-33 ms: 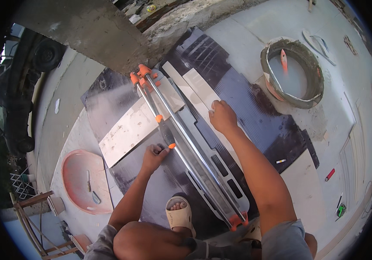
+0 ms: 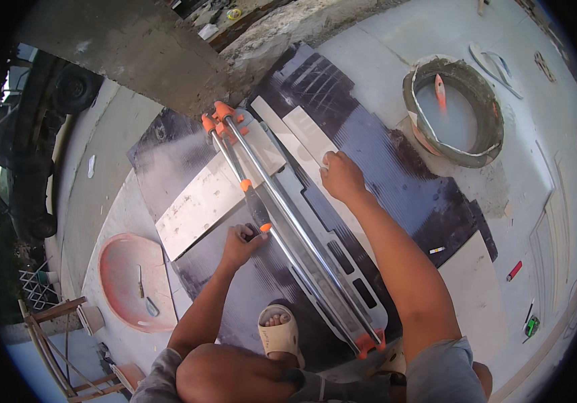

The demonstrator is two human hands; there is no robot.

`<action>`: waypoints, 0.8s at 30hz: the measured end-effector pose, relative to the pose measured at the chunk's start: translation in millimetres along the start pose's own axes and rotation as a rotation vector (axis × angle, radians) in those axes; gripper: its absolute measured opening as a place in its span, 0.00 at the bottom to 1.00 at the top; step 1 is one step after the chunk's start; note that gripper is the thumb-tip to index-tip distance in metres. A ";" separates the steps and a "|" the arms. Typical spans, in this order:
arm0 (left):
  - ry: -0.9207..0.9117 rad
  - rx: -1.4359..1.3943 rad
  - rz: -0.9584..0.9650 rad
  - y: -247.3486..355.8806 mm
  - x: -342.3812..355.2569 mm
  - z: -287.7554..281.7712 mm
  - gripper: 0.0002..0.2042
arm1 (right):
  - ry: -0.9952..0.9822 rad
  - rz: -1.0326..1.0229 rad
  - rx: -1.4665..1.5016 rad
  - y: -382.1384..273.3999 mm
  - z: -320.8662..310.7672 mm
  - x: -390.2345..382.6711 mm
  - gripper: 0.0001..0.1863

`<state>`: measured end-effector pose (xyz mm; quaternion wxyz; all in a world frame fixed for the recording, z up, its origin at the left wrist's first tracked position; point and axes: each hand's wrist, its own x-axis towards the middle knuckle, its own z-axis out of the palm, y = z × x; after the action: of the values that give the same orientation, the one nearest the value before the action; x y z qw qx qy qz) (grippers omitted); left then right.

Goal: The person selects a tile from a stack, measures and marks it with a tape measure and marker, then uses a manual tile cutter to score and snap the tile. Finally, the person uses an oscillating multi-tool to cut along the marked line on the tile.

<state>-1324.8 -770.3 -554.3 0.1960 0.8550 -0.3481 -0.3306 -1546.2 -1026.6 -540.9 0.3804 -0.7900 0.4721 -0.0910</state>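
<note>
2 chrome rails [image 2: 291, 218] run slantwise before me, part of the tile cutter [image 2: 307, 269], which lies on a dark ribbed sheet [image 2: 396, 164] with orange fittings at both ends. My left hand [image 2: 240, 245] is low beside its black handle [image 2: 256, 207], fingers curled, thumb and forefinger at the handle's orange tip; I cannot tell whether they grip it. My right hand [image 2: 342, 176] is on the far side of the rails, at a narrow pale strip [image 2: 310, 134], fingers bent in; whether they clasp the strip or only rest there, I cannot tell. 1 broad pale tile [image 2: 201, 208] reaches under the rails from the left, dotted with small marks. To my right stands a bucket [image 2: 490, 127] of cloudy liquid; to my left, a reddish basin [image 2: 119, 279] holds 2 small tools [image 2: 150, 307].
</note>
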 end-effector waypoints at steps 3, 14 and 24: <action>-0.054 0.132 -0.013 0.3 8.0 3.7 0.30 | -0.037 -0.077 0.016 -13.0 3.2 44.0 0.15; -0.264 0.331 0.221 4.9 28.1 -3.0 0.17 | -0.517 -0.123 0.090 -74.0 22.9 176.3 0.35; -0.109 0.279 0.122 -2.2 25.9 4.1 0.21 | -0.411 -0.288 -0.354 -85.2 16.1 194.3 0.22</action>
<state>-1312.7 -788.0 -569.5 0.0756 0.8320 -0.4521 -0.3126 -1376.0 -1154.2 -535.4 0.3076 -0.9047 0.2769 0.1013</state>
